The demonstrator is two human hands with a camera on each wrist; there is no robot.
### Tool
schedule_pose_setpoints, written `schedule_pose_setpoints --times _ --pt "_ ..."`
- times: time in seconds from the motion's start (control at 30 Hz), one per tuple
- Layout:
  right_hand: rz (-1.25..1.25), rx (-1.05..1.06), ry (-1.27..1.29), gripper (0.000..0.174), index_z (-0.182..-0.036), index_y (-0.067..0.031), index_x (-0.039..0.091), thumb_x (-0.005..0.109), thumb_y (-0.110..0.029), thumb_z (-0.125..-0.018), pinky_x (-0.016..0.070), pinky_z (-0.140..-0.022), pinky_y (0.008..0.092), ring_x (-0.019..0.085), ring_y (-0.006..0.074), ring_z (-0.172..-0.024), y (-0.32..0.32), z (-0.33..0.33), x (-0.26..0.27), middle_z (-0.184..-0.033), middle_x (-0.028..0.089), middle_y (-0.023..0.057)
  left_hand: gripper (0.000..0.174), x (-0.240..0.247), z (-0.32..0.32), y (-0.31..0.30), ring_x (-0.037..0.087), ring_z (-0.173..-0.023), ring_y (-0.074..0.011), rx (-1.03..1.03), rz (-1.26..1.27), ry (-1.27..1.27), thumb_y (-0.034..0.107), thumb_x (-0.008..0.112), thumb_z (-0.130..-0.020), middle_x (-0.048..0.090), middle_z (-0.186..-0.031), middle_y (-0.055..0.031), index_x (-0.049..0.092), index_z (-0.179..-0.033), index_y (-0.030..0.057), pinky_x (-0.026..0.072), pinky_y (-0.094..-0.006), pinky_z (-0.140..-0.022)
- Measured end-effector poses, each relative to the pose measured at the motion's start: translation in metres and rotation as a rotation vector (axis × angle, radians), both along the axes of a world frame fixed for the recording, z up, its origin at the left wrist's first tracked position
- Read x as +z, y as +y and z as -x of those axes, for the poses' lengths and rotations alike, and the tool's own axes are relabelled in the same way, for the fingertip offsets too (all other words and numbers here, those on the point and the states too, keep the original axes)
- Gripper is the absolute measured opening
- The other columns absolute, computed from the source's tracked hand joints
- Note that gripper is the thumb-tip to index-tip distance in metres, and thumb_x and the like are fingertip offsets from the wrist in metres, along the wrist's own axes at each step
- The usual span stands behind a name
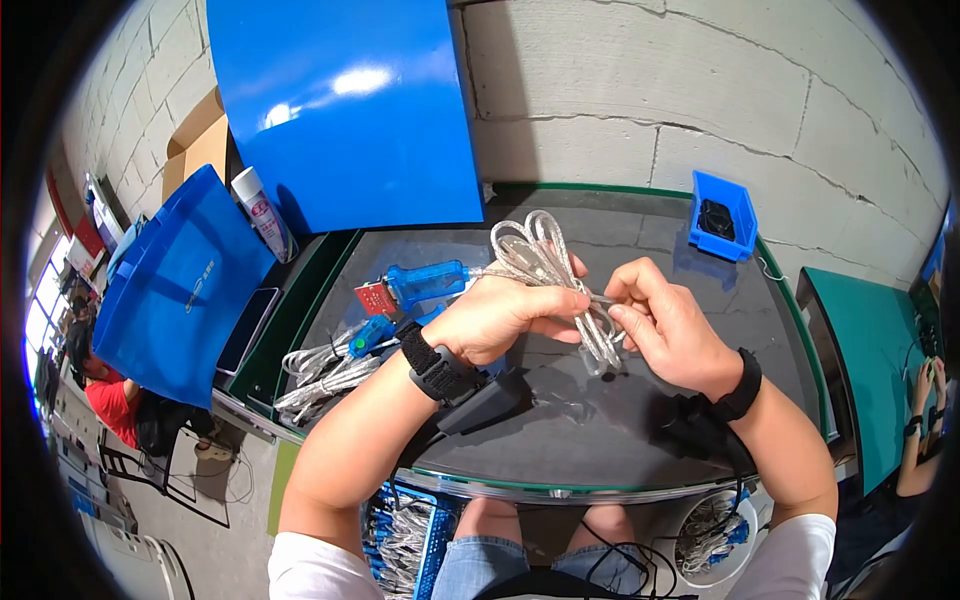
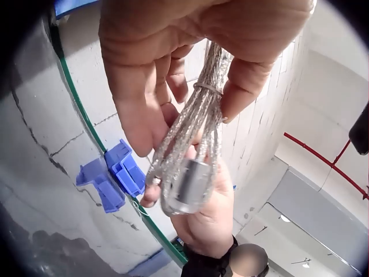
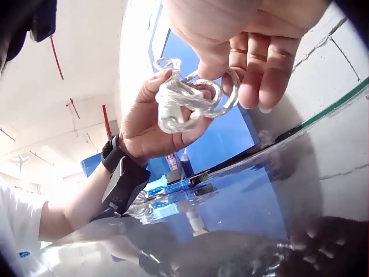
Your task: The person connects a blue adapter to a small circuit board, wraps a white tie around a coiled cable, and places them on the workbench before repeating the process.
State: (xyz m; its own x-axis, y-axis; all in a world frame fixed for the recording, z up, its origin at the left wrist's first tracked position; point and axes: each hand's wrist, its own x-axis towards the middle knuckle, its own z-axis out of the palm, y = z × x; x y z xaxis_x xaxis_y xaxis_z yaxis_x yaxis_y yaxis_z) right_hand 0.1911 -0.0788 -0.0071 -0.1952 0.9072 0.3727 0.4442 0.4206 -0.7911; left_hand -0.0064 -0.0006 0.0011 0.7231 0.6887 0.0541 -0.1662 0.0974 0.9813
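My left hand (image 1: pixel 505 315) grips a coiled bundle of silvery clear-jacketed cable (image 1: pixel 535 255) above the table. Loops stick out past the fingers, and a thin tie (image 2: pixel 207 88) wraps the bundle in the left wrist view. A grey metal plug (image 2: pixel 193 182) lies among the lower loops. From the bundle the cable runs to a translucent blue housing (image 1: pixel 425 283) with a red circuit board (image 1: pixel 376 298) on its end. Thumb and forefinger of my right hand (image 1: pixel 670 325) pinch at the cable bundle beside the left thumb; its other fingers (image 3: pixel 277 72) stay loosely bent.
More coiled cables (image 1: pixel 325 385) lie at the table's left. A blue bin (image 1: pixel 722 210) with a black item stands at the back right. A spray can (image 1: pixel 265 215) and a blue crate (image 1: pixel 165 290) stand left. Below are a cable-filled basket (image 1: pixel 440 530) and white bucket (image 1: pixel 745 560).
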Motion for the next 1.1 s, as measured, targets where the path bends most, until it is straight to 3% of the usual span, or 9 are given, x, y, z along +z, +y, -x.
schedule_pose_setpoints --times 0.27,0.4,0.47,0.63,0.73,0.83,0.9,1.03,1.1 --pt "-0.094 0.193 -0.058 0.02 -0.102 -0.0034 0.055 0.062 -0.012 -0.086 0.0482 -0.059 0.0239 0.055 0.0114 -0.082 0.003 -0.011 0.001 -0.097 0.055 0.0051 0.027 -0.003 0.0 0.006 0.065 -0.088 -0.0205 0.055 0.089 -0.054 0.013 0.067 -0.082 0.063 -0.093 -0.0076 0.055 -0.104 0.0051 0.0553 -0.0351 -0.073" --pt "-0.123 0.231 -0.091 0.015 -0.1 -0.0018 0.057 0.06 -0.008 -0.087 0.0487 -0.06 0.023 0.055 0.0121 -0.081 0.005 -0.012 -0.001 -0.1 0.054 0.005 0.022 -0.004 0.002 0.009 0.066 -0.085 -0.0199 0.082 0.03 -0.07 0.014 0.067 -0.083 0.064 -0.091 -0.0068 0.056 -0.101 0.0056 0.0562 -0.034 -0.072" --pt "-0.28 0.146 -0.076 0.011 -0.098 -0.0001 0.057 0.056 -0.004 -0.088 0.0485 -0.06 0.0228 0.056 0.0128 -0.079 0.009 -0.013 -0.006 -0.099 0.054 0.0055 0.021 -0.005 0.003 0.014 0.066 -0.085 -0.0196 0.065 0.007 -0.069 0.015 0.067 -0.084 0.064 -0.089 -0.0066 0.056 -0.099 0.0058 0.0566 -0.0335 -0.072" --pt "-0.186 0.017 -0.06 0.012 -0.098 -0.0009 0.059 0.053 0.001 -0.088 0.0476 -0.062 0.026 0.056 0.0152 -0.075 0.002 -0.005 -0.002 -0.095 0.053 0.0078 0.019 -0.005 0.002 0.013 0.066 -0.083 -0.0188 0.041 -0.008 -0.086 0.018 0.067 -0.084 0.064 -0.088 -0.0067 0.056 -0.095 0.0061 0.0571 -0.0331 -0.071" --pt "-0.293 -0.034 -0.027 0.013 -0.098 -0.0014 0.059 0.052 0.002 -0.088 0.0477 -0.061 0.0253 0.057 0.0146 -0.072 0.003 -0.002 -0.002 -0.094 0.053 0.0083 0.022 -0.011 0.0 0.015 0.067 -0.083 -0.0192 0.069 0.049 -0.084 0.022 0.067 -0.085 0.066 -0.09 -0.0086 0.058 -0.096 0.0057 0.0567 -0.0328 -0.072" --pt "-0.308 0.008 -0.139 0.013 -0.099 0.0007 0.059 0.052 0.001 -0.088 0.0478 -0.059 0.0242 0.058 0.0133 -0.072 0.004 -0.006 -0.003 -0.095 0.053 0.0075 0.025 -0.012 -0.001 0.014 0.067 -0.084 -0.0201 0.072 0.094 -0.022 0.025 0.066 -0.086 0.067 -0.093 -0.0108 0.058 -0.1 0.0051 0.0562 -0.032 -0.073" --pt "-0.171 0.101 0.032 0.013 -0.101 0.0028 0.059 0.052 -0.001 -0.09 0.0488 -0.062 0.0242 0.059 0.0129 -0.073 0.004 -0.007 -0.005 -0.097 0.052 0.0065 0.027 -0.01 0.0 0.013 0.067 -0.084 -0.0207 0.096 0.076 -0.016 0.027 0.064 -0.087 0.067 -0.093 -0.012 0.059 -0.102 0.0047 0.0557 -0.0309 -0.073" --pt "-0.163 0.174 0.077 0.014 -0.101 0.0035 0.059 0.052 -0.003 -0.091 0.0499 -0.064 0.0238 0.058 0.0115 -0.074 0.006 -0.009 -0.006 -0.098 0.052 0.0062 0.028 -0.007 0.0 0.011 0.066 -0.085 -0.0207 0.096 0.085 -0.024 0.024 0.067 -0.085 0.066 -0.095 -0.0119 0.057 -0.103 0.0043 0.0547 -0.0311 -0.072" --pt "-0.143 0.2 0.084 0.013 -0.1 0.0039 0.058 0.051 -0.003 -0.092 0.0504 -0.065 0.0235 0.058 0.0113 -0.074 0.007 -0.009 -0.007 -0.098 0.051 0.0067 0.033 -0.007 -0.001 0.008 0.064 -0.086 -0.0196 0.111 -0.033 -0.061 0.018 0.072 -0.081 0.065 -0.097 -0.012 0.054 -0.103 0.0034 0.0527 -0.0308 -0.071"
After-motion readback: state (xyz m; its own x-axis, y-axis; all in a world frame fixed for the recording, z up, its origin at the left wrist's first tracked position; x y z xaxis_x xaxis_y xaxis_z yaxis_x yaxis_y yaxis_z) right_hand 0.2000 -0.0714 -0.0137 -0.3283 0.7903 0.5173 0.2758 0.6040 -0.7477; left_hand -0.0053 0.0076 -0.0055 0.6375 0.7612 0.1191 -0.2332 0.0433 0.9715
